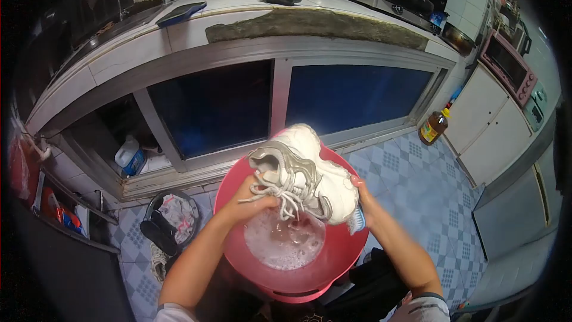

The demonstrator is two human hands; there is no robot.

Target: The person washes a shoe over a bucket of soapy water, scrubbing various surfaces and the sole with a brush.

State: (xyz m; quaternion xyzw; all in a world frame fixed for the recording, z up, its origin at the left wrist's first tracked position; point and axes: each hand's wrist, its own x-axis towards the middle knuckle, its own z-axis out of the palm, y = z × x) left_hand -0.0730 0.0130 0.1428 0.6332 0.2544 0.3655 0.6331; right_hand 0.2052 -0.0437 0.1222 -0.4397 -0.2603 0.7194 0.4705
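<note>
A white and grey sneaker point(310, 173) is held tilted on its side above a pink basin point(342, 256), its pale sole facing up and to the right. My left hand point(247, 201) grips it near the opening and the tied laces point(280, 194). At the toe end, my right hand point(364, 197) is closed around a blue and white scrub brush point(357, 219), whose bristles point down beside the shoe. Part of the brush is hidden by my fingers. Sudsy water point(283, 241) lies in the bottom of the basin.
To the left stand a small tub with white cloth point(179, 214), dark slippers point(158, 231) and another shoe point(159, 262). A cabinet with sliding doors point(357, 92) runs ahead. An oil bottle point(434, 126) stands on the tiled floor at right, near a white cupboard point(494, 119).
</note>
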